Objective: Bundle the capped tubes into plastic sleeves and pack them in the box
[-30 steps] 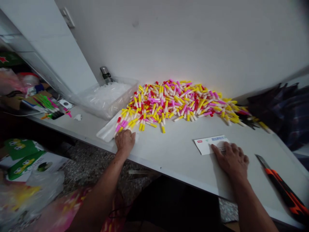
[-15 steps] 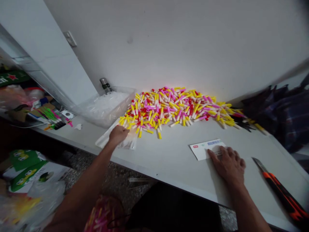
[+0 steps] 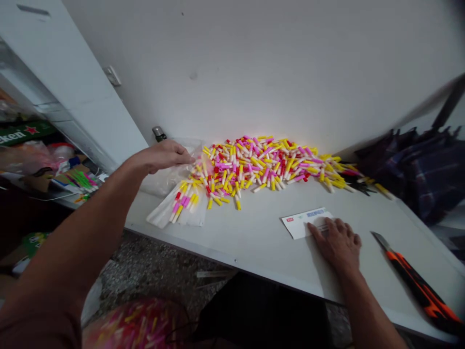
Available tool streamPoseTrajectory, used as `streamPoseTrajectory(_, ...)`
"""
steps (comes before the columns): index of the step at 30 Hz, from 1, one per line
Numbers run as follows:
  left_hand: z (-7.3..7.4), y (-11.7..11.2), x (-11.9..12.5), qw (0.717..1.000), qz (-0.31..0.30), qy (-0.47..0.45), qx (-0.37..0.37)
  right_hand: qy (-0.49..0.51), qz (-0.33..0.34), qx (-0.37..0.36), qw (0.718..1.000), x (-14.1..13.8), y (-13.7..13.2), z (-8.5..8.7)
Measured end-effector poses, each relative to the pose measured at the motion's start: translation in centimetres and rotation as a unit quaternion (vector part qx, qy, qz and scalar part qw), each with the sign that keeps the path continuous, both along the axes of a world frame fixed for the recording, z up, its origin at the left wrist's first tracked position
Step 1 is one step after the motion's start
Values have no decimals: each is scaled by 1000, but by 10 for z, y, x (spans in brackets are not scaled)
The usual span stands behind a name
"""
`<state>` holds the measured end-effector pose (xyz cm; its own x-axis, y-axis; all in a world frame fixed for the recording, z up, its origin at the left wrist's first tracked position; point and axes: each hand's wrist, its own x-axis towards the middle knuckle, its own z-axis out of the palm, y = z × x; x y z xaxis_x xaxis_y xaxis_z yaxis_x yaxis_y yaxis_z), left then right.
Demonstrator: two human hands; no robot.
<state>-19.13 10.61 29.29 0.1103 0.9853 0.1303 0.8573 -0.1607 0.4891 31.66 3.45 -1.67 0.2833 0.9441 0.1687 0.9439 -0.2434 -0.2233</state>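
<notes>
My left hand (image 3: 165, 156) is raised at the near-left end of the pile, its fingers pinched on the edge of a clear plastic bag (image 3: 198, 167). Below it, a stack of flat clear bags (image 3: 158, 215) lies at the table's front edge. Several short tubes (image 3: 184, 202) with pink, yellow and red ends show on the stack; whether they lie on or inside a bag I cannot tell. My right hand (image 3: 337, 242) rests palm down with fingers spread, partly covering a white printed card (image 3: 296, 225).
A large heap of two-coloured tubes (image 3: 254, 162) lies against the wall. Behind my left hand stands a clear plastic bin (image 3: 156, 184), partly hidden. An orange and black utility knife (image 3: 414, 278), blade out, lies at right. Dark folded umbrellas (image 3: 428, 169) stand beyond the table's right end.
My left hand has risen from the bag stack, lifting the clear bag's edge. Coloured tubes now show on the stack. My right hand stays on the card; the view has shifted slightly.
</notes>
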Motion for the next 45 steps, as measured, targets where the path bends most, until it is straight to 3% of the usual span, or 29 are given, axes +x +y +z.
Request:
streamPoseTrajectory(2,-11,-35,15,996,-76,-42,3,20,-6,18,1000,-2,0,1)
streamPoseTrajectory(3,-24,-51,25,992,-106,-61,13,35,-15,41,998,-4,0,3)
streamPoseTrajectory(6,-89,-86,58,983,-168,-79,-4,106,-19,178,978,-13,-10,16)
streamPoseTrajectory(9,-167,-96,78,977,-206,-59,-1,199,83,276,937,-33,-29,36)
streamPoseTrajectory(11,-209,-92,82,974,-228,-12,6,255,154,245,923,-50,-40,47)
streamPoseTrajectory(14,-242,-83,79,966,-254,53,-9,258,258,185,913,-74,-50,53)
streamPoseTrajectory(18,-245,-79,74,961,-256,102,-7,210,305,115,922,-96,-50,42)
streamPoseTrajectory(22,-241,-82,89,967,-227,115,-20,116,308,53,943,-111,-48,31)
streamPoseTrajectory(31,-247,-70,184,983,-143,113,-26,116,246,90,958,-128,-60,19)
streamPoseTrajectory(35,-253,-65,212,986,-127,104,-16,119,245,95,958,-127,-58,19)
streamPoseTrajectory(41,-273,-84,214,978,-127,110,121,125,247,86,957,-131,-61,18)
streamPoseTrajectory(45,-285,-85,207,982,-144,15,122,213,256,97,938,-109,-55,25)
